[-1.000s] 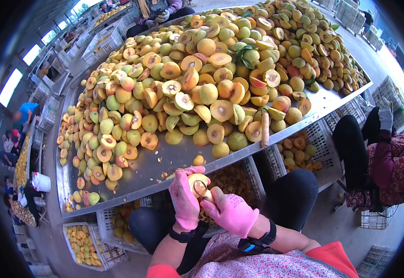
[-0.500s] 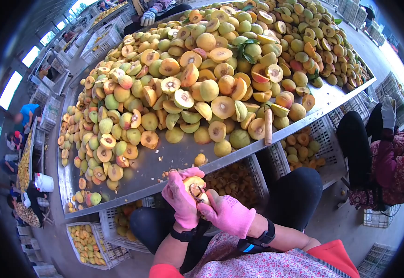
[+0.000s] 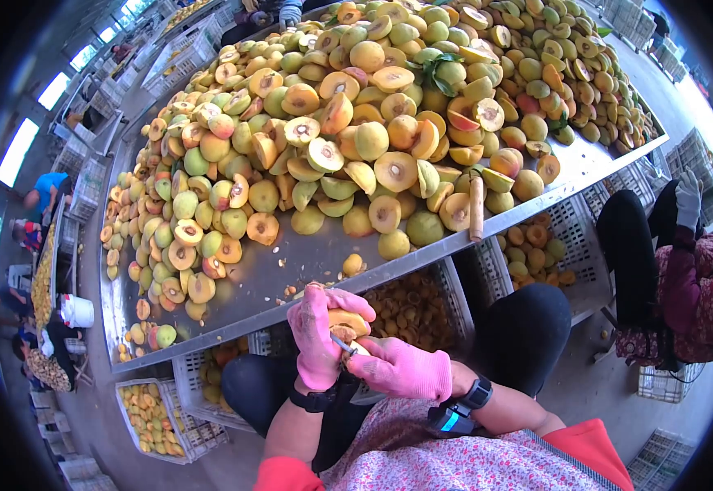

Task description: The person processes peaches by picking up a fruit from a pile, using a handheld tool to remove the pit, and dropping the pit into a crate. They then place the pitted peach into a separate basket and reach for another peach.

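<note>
My left hand (image 3: 317, 335), in a pink glove, is closed around a cut yellow peach half (image 3: 346, 323). My right hand (image 3: 403, 368), gloved alike, grips a small pitting knife (image 3: 341, 343); its thin metal blade rests against the peach half and its handle is hidden in my fingers. Both hands are together over my lap, just in front of the metal table's edge (image 3: 291, 317). A large pile of halved peaches (image 3: 356, 155) covers much of the table, many with pits or brown hollows showing.
A wooden handle (image 3: 476, 209) lies across the table rim. Below are a crate of brown pits or scraps (image 3: 409, 315) and crates of peaches (image 3: 153, 421), (image 3: 534, 254). A co-worker (image 3: 688, 270) sits at right; a gloved hand (image 3: 290, 12) shows beyond the pile. A white bucket (image 3: 77, 311) stands left.
My hands have shifted slightly, and the right wrist has turned. The blade now lies across the near side of the peach half. The far co-worker's gloved hand has moved right and up.
</note>
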Motion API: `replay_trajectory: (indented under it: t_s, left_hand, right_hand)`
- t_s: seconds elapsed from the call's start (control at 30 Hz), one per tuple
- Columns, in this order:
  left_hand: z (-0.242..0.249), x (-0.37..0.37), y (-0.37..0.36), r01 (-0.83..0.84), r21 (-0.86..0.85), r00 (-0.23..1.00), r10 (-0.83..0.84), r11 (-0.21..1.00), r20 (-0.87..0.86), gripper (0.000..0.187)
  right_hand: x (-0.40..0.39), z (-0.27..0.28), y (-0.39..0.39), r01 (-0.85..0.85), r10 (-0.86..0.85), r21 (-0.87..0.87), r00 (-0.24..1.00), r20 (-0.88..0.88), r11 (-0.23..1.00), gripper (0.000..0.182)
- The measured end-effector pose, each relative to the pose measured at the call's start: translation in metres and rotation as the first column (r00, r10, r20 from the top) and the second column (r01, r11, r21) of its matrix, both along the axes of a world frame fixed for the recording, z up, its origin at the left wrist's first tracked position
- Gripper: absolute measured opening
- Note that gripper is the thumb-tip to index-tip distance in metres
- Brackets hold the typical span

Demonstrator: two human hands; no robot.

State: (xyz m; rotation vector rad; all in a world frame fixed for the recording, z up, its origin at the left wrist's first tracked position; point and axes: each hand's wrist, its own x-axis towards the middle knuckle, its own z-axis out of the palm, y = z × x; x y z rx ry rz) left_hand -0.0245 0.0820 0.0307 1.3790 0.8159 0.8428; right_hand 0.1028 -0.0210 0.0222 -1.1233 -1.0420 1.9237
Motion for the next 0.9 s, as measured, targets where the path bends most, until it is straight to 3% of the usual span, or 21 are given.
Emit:
replay_trajectory:
  t_s: [0.1, 0.17, 0.2, 0.27, 0.33, 0.37, 0.47, 0.53, 0.6, 0.63, 0.67, 0.7, 0.73, 0.77, 0.83, 0.87, 0.9]
  left_hand:
    - [0.005, -0.002, -0.001, 0.089, -0.032, 0.995, -0.087, 0.996, 0.040, 0.074]
    - [0.000, -0.004, -0.002, 0.157, -0.117, 0.982, -0.142, 0.981, 0.127, 0.074]
    - [-0.003, -0.003, -0.002, 0.227, -0.194, 0.958, -0.184, 0.954, 0.220, 0.075]
    - [-0.005, 0.002, -0.005, 0.243, -0.230, 0.956, -0.193, 0.942, 0.222, 0.076]
    - [0.000, 0.012, -0.016, 0.079, -0.415, 0.971, 0.024, 0.907, 0.239, 0.075]
    - [0.004, 0.007, -0.011, 0.191, -0.431, 0.967, -0.092, 0.882, 0.239, 0.078]
    - [-0.001, 0.005, -0.006, 0.107, -0.412, 0.982, -0.031, 0.905, 0.187, 0.077]
    - [0.002, 0.004, -0.007, 0.112, -0.408, 0.981, -0.035, 0.906, 0.192, 0.076]
    - [0.012, 0.005, -0.009, -0.031, -0.368, 0.988, 0.083, 0.929, 0.127, 0.077]
    - [0.016, -0.001, -0.007, -0.072, -0.259, 0.990, 0.101, 0.963, 0.099, 0.077]
    - [0.024, -0.010, -0.004, -0.141, -0.141, 0.987, 0.150, 0.980, 0.053, 0.076]
    - [0.040, -0.022, -0.002, -0.186, 0.035, 0.982, 0.187, 0.982, -0.018, 0.072]
    - [0.056, -0.036, 0.000, -0.247, 0.226, 0.958, 0.272, 0.942, -0.089, 0.070]
    - [0.072, -0.048, 0.000, -0.348, 0.400, 0.904, 0.416, 0.847, -0.095, 0.067]
    - [0.086, -0.099, 0.011, -0.416, 0.534, 0.796, 0.579, 0.736, -0.178, 0.057]
    - [0.091, -0.128, 0.017, -0.424, 0.511, 0.713, 0.623, 0.748, -0.322, 0.058]
    - [0.091, -0.161, 0.027, -0.243, 0.594, 0.602, 0.600, 0.767, -0.528, 0.059]
  right_hand:
    - [-0.002, -0.007, -0.007, 0.081, -0.077, 0.042, 0.992, -0.097, 0.996, 0.039]
    - [0.007, -0.015, -0.012, -0.100, -0.014, -0.179, 0.839, -0.545, 0.979, 0.037]
    - [0.007, -0.016, -0.013, -0.098, -0.014, -0.178, 0.839, -0.544, 0.979, 0.037]
    - [0.004, -0.018, -0.021, -0.069, -0.064, -0.178, 0.756, -0.651, 0.982, 0.036]
    - [0.001, -0.031, -0.028, -0.067, -0.057, -0.147, 0.707, -0.705, 0.987, 0.036]
    - [0.000, -0.035, -0.033, -0.069, -0.046, -0.119, 0.651, -0.758, 0.990, 0.036]
    - [0.007, -0.027, -0.053, -0.170, 0.000, -0.155, 0.672, -0.740, 0.973, 0.035]
    - [0.009, -0.033, -0.062, -0.136, -0.017, -0.129, 0.623, -0.782, 0.982, 0.034]
    - [0.011, -0.035, -0.063, 0.061, -0.170, -0.214, 0.821, -0.544, 0.975, 0.034]
    - [0.005, -0.045, -0.057, 0.146, -0.148, -0.060, 0.988, -0.031, 0.987, 0.035]
    - [0.004, -0.054, -0.059, 0.055, -0.117, 0.130, 0.837, 0.535, 0.990, 0.037]
    - [-0.004, -0.103, -0.072, -0.013, -0.022, 0.042, 0.679, 0.733, 0.999, 0.039]
    - [-0.011, -0.144, -0.081, -0.057, 0.081, -0.061, 0.475, 0.876, 0.996, 0.041]
    - [-0.009, -0.130, -0.076, -0.054, 0.071, -0.051, 0.481, 0.874, 0.997, 0.041]
    - [-0.003, -0.085, -0.066, -0.150, 0.114, -0.035, 0.562, 0.819, 0.988, 0.048]
    - [-0.005, -0.090, -0.064, -0.150, 0.108, -0.025, 0.573, 0.812, 0.988, 0.048]
    - [-0.008, -0.106, -0.063, -0.194, 0.239, -0.160, 0.515, 0.823, 0.968, 0.053]
